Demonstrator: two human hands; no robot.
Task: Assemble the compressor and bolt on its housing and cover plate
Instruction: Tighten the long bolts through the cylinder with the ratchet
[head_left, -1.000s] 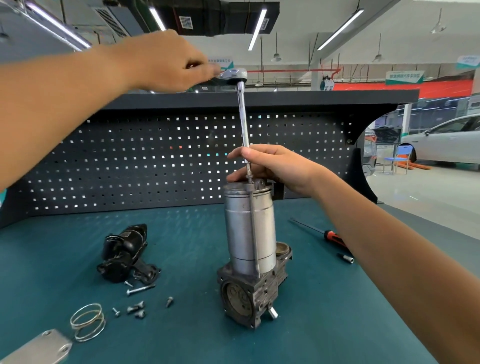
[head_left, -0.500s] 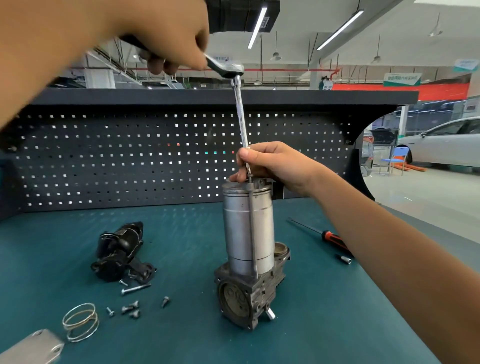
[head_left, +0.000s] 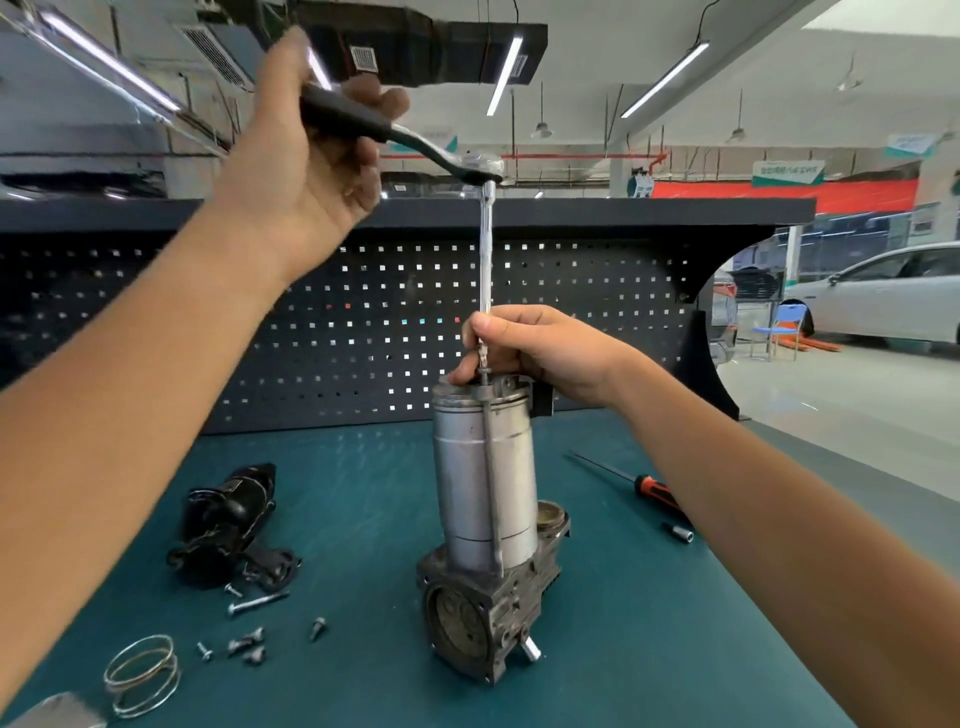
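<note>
Nearest, at the front left corner of the bench (head_left: 623, 649), lies a flat metal plate (head_left: 52, 713), too blurred to make out in detail. A coil of wire rings (head_left: 143, 675) sits just beside it, with loose screws (head_left: 249, 647) and a long bolt (head_left: 258, 603) scattered behind. The compressor (head_left: 462, 493) stands upright mid-bench, a silver cylinder on a grey cast base. A black motor (head_left: 228, 525) lies to its left. A small socket (head_left: 678, 533) and a red-handled screwdriver (head_left: 655, 491) lie to its right. The right hand (head_left: 545, 353) rests on the cylinder's top, its grip pinched round the foot of a long extension bar (head_left: 485, 249) standing upright at the cylinder's edge. Above, the left hand (head_left: 306, 166) has its grip clamped on the black handle of a ratchet (head_left: 480, 167) joined to the bar's top. Behind runs a black pegboard (head_left: 363, 322), and a white car (head_left: 883, 296) is parked far right.
</note>
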